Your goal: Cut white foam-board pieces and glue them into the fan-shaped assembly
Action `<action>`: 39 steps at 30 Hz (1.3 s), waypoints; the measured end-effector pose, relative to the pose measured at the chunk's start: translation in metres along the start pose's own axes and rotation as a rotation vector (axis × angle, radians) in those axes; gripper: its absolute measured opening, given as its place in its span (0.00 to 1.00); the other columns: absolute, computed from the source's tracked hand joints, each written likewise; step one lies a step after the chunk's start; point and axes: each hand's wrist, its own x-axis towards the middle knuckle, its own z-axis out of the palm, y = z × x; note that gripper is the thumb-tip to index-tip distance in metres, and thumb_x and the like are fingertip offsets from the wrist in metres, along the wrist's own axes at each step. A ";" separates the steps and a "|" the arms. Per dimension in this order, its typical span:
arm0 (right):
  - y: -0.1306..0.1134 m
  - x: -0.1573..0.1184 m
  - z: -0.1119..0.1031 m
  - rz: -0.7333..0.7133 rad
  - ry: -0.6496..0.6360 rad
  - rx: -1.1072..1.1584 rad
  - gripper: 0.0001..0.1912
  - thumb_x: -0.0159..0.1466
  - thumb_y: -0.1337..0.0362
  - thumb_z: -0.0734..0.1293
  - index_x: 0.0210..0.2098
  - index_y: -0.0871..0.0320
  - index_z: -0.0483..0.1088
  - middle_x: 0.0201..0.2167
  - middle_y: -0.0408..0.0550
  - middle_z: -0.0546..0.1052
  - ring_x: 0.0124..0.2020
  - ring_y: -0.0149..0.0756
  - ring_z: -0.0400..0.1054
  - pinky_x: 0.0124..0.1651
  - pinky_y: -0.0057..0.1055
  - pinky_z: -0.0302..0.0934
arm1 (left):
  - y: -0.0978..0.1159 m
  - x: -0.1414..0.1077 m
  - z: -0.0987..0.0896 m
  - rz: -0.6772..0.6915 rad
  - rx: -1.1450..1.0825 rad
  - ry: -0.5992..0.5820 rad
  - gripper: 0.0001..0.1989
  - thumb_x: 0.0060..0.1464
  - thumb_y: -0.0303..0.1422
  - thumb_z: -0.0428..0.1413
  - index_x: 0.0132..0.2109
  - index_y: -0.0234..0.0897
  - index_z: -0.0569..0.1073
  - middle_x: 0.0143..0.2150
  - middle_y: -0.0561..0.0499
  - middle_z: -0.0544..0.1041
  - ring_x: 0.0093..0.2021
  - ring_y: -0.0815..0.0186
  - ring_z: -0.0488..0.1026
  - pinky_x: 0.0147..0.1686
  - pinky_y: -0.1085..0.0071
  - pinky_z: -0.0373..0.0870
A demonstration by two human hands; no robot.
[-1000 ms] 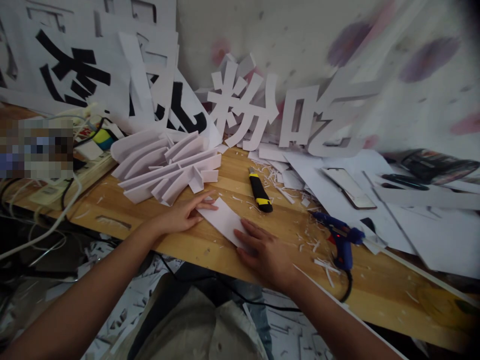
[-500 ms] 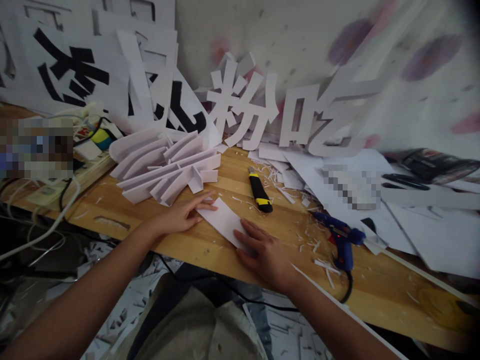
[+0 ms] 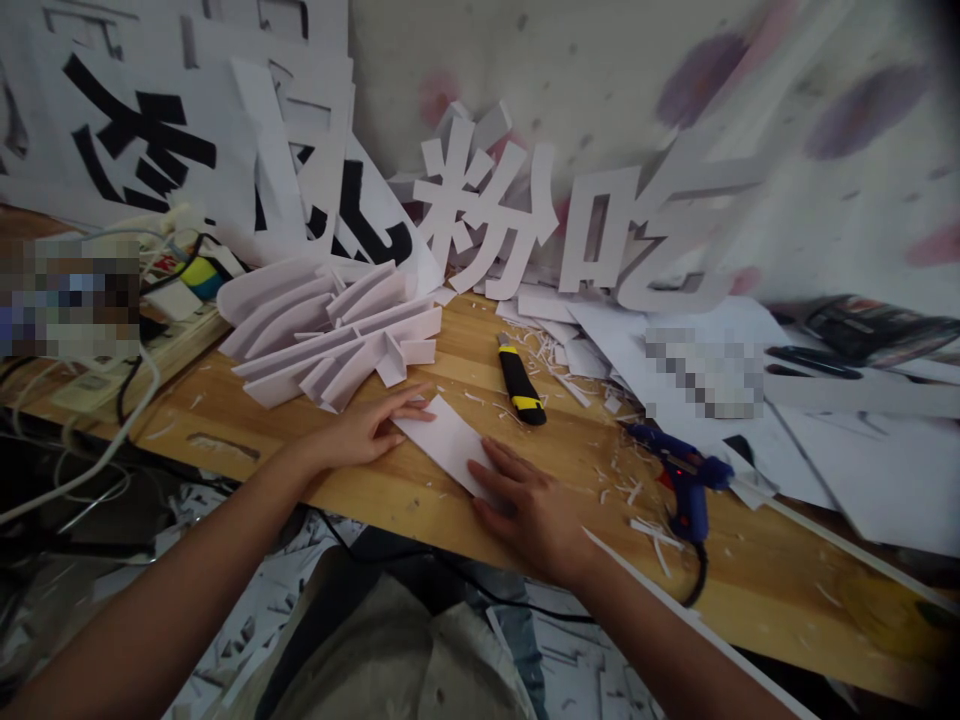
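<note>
One white strip (image 3: 448, 443) under the left fingers (image 3: 401, 399) and right fingers (image 3: 510, 462), on one counter (image 3: 405, 490).
Beyond the left fingers: one ribbed white piece (image 3: 352, 345). Beyond the right fingers: one utility knife (image 3: 519, 378), then two standing characters (image 3: 499, 190). Right of those fingers: one glue gun (image 3: 688, 490).

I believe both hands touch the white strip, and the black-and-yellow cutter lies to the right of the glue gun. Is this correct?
Not quite: the cutter lies left of the glue gun, as the head view shows. The left hand and right hand do touch the white strip.
</note>
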 end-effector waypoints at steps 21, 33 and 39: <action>-0.002 0.000 0.005 -0.034 0.101 -0.046 0.17 0.60 0.67 0.64 0.48 0.61 0.73 0.56 0.60 0.68 0.57 0.47 0.62 0.55 0.43 0.63 | -0.002 0.001 0.005 -0.064 -0.011 0.019 0.36 0.52 0.30 0.56 0.65 0.46 0.51 0.58 0.44 0.69 0.58 0.59 0.66 0.40 0.69 0.71; -0.004 0.002 0.009 -0.019 0.131 -0.091 0.15 0.60 0.65 0.65 0.45 0.59 0.74 0.54 0.58 0.70 0.56 0.46 0.64 0.54 0.43 0.65 | -0.002 0.003 0.008 -0.148 -0.056 0.050 0.36 0.50 0.31 0.58 0.64 0.43 0.53 0.57 0.46 0.71 0.59 0.58 0.65 0.43 0.65 0.70; -0.005 0.002 0.009 -0.027 0.136 -0.098 0.15 0.60 0.65 0.65 0.45 0.61 0.75 0.53 0.61 0.71 0.56 0.47 0.64 0.55 0.42 0.64 | -0.005 0.004 0.007 -0.170 0.028 0.063 0.33 0.52 0.32 0.57 0.63 0.42 0.56 0.53 0.49 0.75 0.58 0.58 0.66 0.54 0.59 0.63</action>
